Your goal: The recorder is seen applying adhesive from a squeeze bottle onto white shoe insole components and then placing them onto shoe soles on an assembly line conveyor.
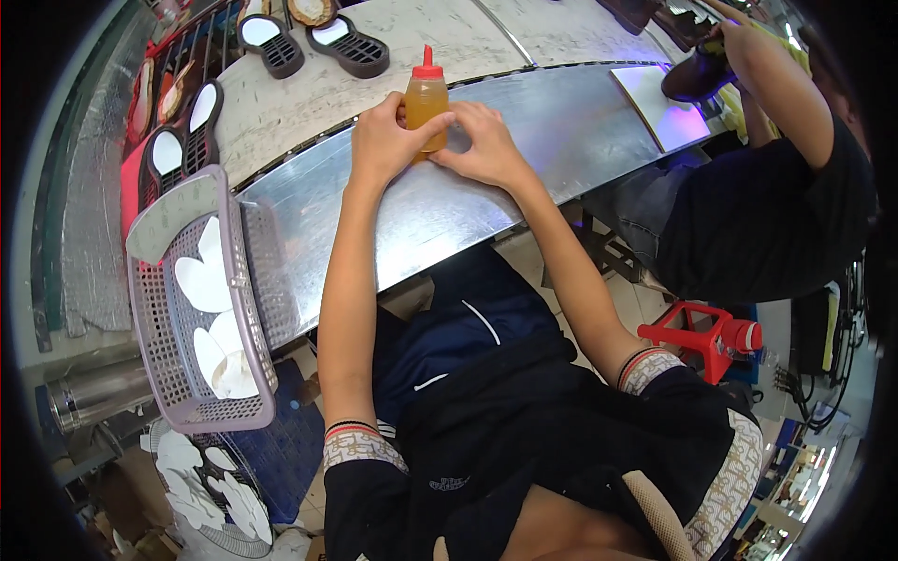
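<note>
A squeeze bottle (427, 101) with amber liquid, a red cap and a pointed red nozzle stands upright on the metal work surface. My left hand (385, 142) is wrapped round it from the left, its thumb lying across the front. From the other side my right hand (485, 145) curls in, with thumb and fingers bent against the bottle near its base. Some fingertips of both hands are hidden.
A lilac plastic basket (264, 397) with white shoe-sole-shaped pieces stands at left. Dark soles (348, 49) lie on the pale belt (281, 117) beyond the metal surface (318, 210). At right, another person's arm (781, 89) holds a dark shoe (697, 75). A red stool (702, 338) stands behind.
</note>
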Demonstrator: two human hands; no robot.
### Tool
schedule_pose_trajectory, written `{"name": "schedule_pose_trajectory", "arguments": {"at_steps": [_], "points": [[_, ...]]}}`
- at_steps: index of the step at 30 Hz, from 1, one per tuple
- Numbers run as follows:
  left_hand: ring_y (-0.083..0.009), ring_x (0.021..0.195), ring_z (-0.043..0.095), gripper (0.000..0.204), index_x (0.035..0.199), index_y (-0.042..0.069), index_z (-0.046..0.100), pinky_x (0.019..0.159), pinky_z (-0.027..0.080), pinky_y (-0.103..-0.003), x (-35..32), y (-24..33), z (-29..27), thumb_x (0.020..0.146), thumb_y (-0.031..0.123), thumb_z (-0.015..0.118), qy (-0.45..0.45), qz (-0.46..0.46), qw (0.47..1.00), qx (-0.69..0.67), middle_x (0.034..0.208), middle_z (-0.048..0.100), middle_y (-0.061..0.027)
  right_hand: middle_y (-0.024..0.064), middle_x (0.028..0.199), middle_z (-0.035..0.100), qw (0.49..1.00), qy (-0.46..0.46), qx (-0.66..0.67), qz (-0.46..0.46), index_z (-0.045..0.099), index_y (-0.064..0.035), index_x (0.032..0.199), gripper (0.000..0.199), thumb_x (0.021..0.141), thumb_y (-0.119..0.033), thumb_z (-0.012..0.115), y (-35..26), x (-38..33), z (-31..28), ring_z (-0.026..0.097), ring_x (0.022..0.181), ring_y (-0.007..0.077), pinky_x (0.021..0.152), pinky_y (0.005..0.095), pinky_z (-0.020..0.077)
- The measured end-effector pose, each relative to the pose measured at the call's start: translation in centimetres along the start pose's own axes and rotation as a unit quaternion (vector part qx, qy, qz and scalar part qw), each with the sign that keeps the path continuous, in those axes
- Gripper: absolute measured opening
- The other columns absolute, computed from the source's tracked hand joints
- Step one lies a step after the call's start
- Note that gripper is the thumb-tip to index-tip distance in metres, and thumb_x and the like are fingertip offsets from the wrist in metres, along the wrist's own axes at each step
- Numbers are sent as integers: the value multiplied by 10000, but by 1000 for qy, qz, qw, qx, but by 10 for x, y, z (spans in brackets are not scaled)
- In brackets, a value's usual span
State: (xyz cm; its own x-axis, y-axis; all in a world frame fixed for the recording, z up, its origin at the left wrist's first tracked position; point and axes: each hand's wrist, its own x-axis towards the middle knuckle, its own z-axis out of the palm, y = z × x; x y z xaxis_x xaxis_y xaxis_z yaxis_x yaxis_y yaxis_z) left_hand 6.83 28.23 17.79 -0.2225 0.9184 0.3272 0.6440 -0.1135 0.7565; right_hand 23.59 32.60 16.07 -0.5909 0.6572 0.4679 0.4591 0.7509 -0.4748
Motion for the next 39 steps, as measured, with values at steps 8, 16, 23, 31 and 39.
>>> {"name": "schedule_pose_trajectory", "arguments": {"at_steps": [8,16,23,31,39], "points": [[-183,647,555,542,925,44,553,598,445,-298,0,2,1,677,490,736,63,12,998,-21,704,569,-63,127,1134,578,987,36,152,42,479,-54,1248,683,734,-464,665,-4,4,-2,556,1002,278,925,389,363],[-165,809,579,380,1061,17,632,747,445,-243,3,-1,6,795,288,643,58,87,956,-274,850,625,-75,161,1191,549,982,18,182,42,452,-31,1283,623,791,-359,650,-12,6,-8,573,980,277,887,373,442],[-136,931,574,416,1145,1,586,807,435,-234,9,-3,-8,823,261,631,-52,-82,877,-471,1028,623,-82,136,1072,616,984,35,165,48,566,-11,1161,466,802,-290,665,-7,8,-2,585,970,233,876,331,450],[-131,935,588,447,1147,47,506,784,460,-242,4,-4,-11,784,211,708,-35,-101,864,-492,1033,629,-84,151,1057,612,982,70,161,65,613,8,1037,363,809,-272,644,-6,7,1,599,965,276,839,328,465],[-151,1015,558,479,1197,21,506,852,437,-258,4,-5,-14,785,197,675,-41,-104,865,-489,1105,603,-106,143,1085,595,987,85,129,50,609,12,1014,331,794,-231,652,-5,4,2,589,986,285,854,341,457]]}}
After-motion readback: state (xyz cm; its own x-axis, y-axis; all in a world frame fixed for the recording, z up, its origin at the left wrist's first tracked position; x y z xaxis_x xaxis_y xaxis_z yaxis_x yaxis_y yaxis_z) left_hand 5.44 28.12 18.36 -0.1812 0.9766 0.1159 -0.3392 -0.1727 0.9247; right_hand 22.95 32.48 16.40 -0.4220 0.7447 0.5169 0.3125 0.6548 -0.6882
